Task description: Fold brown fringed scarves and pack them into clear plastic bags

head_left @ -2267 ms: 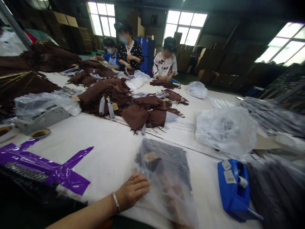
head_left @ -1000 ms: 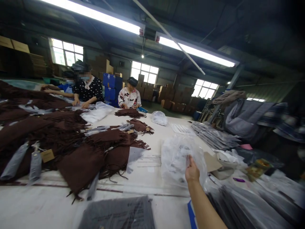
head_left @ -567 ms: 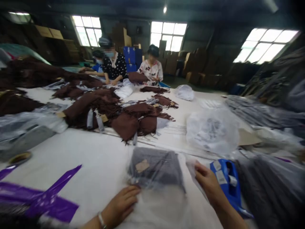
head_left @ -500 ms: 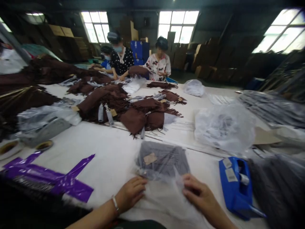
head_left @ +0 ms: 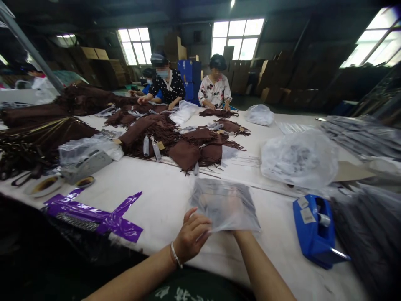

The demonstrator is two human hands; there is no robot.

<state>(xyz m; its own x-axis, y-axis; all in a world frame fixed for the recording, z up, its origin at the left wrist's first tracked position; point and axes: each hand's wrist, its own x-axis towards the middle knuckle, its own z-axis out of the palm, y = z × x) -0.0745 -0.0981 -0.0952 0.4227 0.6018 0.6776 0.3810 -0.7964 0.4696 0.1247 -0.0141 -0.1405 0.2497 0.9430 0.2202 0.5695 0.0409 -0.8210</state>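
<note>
A clear plastic bag [head_left: 250, 217] with a folded dark grey fabric item [head_left: 247, 192] lies before me on the white table [head_left: 156, 209]. My left hand [head_left: 192, 232], with a bracelet at its wrist, pinches the bag's near left edge, one finger raised. My right hand [head_left: 230, 205] reaches in at the bag's near edge and shows hazily through the film. Its fingers look stretched out flat over the grey item, though the plastic blurs them.
A blue tape dispenser [head_left: 313, 230] stands right, beside dark bagged goods [head_left: 369, 225]. Purple tape strips [head_left: 122, 221] and tape rolls [head_left: 46, 184] lie left. Brown fringed scarves [head_left: 184, 152] and a large plastic bag [head_left: 297, 156] lie beyond. Several people work across the table.
My right hand has gone from the bag's right edge to inside it, under the film. My left hand stays at the left edge. The view has shifted slightly.
</note>
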